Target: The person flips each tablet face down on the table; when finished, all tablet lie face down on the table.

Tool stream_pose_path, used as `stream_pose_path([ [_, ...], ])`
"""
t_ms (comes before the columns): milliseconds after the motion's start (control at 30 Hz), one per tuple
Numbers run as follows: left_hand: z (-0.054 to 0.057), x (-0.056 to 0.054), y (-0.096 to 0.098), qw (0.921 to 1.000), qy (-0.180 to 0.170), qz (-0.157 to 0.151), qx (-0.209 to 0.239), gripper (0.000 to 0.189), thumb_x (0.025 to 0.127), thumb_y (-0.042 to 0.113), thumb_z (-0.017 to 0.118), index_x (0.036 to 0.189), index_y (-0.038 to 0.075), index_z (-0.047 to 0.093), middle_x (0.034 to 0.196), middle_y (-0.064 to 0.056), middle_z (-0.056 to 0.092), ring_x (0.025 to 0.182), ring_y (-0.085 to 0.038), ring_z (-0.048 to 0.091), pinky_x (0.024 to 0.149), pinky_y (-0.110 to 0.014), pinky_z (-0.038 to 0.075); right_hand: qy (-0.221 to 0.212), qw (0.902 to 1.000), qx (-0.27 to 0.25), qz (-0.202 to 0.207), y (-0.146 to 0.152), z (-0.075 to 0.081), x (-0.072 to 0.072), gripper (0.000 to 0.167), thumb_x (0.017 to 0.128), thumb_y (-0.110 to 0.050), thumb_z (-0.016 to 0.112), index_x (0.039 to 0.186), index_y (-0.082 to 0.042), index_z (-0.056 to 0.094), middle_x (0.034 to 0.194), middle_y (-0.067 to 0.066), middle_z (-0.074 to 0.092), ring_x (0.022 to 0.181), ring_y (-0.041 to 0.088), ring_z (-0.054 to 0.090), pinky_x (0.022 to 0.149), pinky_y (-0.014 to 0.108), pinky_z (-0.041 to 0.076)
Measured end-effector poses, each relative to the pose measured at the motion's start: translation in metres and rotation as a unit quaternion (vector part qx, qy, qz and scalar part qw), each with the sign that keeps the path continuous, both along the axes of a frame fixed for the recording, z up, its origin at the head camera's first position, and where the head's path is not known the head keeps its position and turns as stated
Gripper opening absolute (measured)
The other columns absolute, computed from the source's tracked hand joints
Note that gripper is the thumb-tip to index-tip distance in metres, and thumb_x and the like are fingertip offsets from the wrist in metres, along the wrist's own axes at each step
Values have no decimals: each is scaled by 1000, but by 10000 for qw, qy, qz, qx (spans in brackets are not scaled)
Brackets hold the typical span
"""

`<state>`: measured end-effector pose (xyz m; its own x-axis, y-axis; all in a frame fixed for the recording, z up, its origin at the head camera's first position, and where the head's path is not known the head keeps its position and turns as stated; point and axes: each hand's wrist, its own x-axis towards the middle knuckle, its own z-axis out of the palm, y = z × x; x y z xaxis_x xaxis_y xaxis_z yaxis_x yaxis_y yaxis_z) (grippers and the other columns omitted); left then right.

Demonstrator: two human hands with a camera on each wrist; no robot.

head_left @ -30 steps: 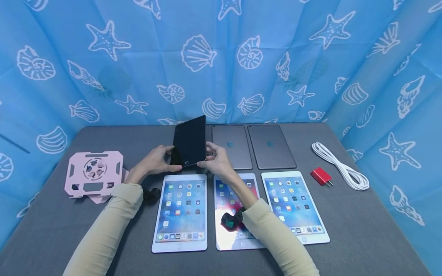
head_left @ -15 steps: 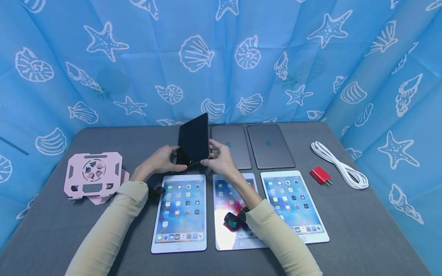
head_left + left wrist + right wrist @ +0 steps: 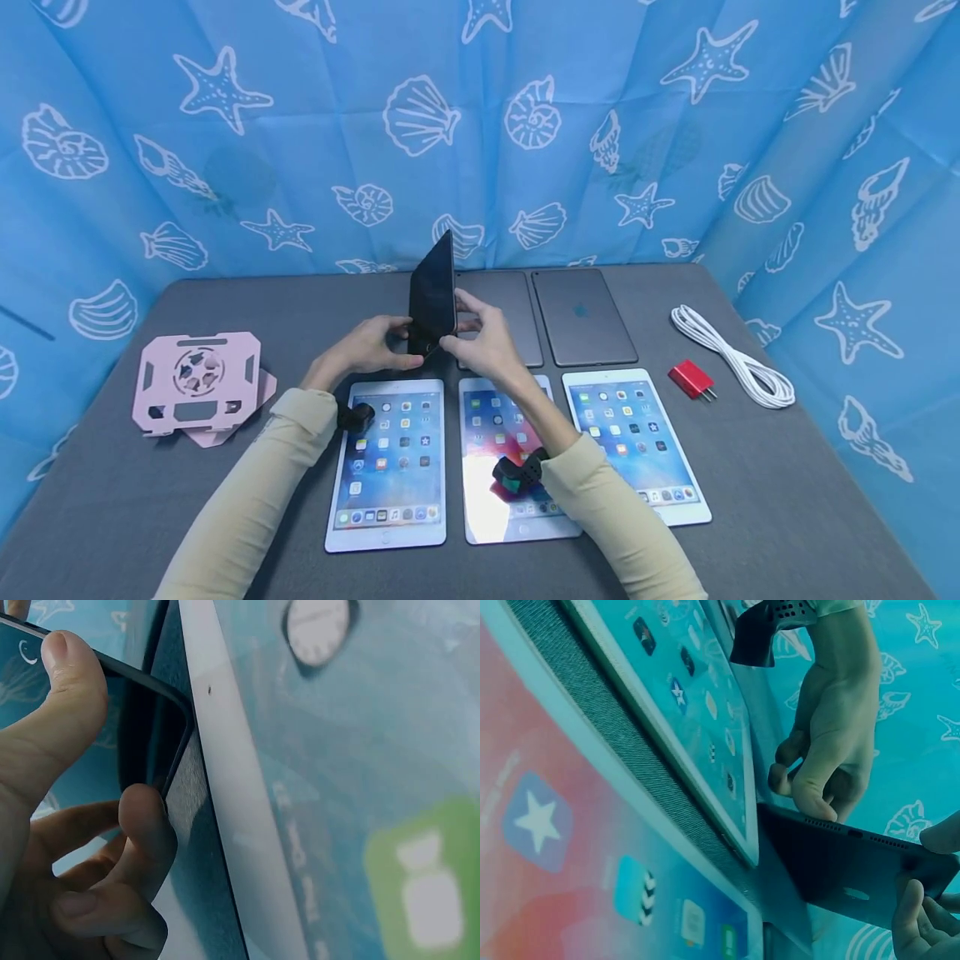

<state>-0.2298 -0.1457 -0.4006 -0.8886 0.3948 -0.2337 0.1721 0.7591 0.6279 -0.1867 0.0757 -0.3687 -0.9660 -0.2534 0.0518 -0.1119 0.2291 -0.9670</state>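
A dark tablet [image 3: 432, 287] stands steeply tilted at the back middle of the table, its black screen turned to the left. My left hand [image 3: 375, 346] pinches its near left corner; the left wrist view has the thumb [image 3: 71, 697] on the short edge and a fingertip at the long edge. At the near right corner, my right hand [image 3: 483, 342] grips the raised side between thumb and fingers. The right wrist view shows the tablet's grey back [image 3: 817, 862] with a logo, and both hands along its port edge.
Two grey tablets lie face down to the right, one [image 3: 506, 310] partly behind my right hand, the other [image 3: 585, 321] beside it. Nearer are three lit white tablets [image 3: 390, 458]. A pink stand [image 3: 238, 358] lies left; a red charger [image 3: 692, 379] and white cable [image 3: 738, 362] lie right.
The held tablet has swung more upright, its screen narrowing in the head view. Both hands have shifted to the right with it, the left hand more.
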Motion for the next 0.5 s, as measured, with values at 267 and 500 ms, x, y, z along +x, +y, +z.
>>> stream_pose_path([
  [267, 0, -1, 8, 9992, -94, -137, 365, 82, 93, 29, 77, 157, 1, 36, 140, -22, 58, 77, -19, 57, 66, -27, 47, 277, 9994, 184, 118, 3, 6, 1, 76, 90, 1, 66, 159, -8, 36, 149, 21, 46, 127, 45, 58, 82, 40, 62],
  [500, -2, 0, 16, 9978, -11, -368, 553, 80, 95, 30, 75, 157, -1, 35, 138, -20, 60, 59, -12, 46, 59, -27, 42, 389, 9985, 361, 126, 2, 8, 1, 74, 91, 0, 67, 158, -9, 38, 150, 18, 46, 123, 37, 60, 85, 37, 61],
])
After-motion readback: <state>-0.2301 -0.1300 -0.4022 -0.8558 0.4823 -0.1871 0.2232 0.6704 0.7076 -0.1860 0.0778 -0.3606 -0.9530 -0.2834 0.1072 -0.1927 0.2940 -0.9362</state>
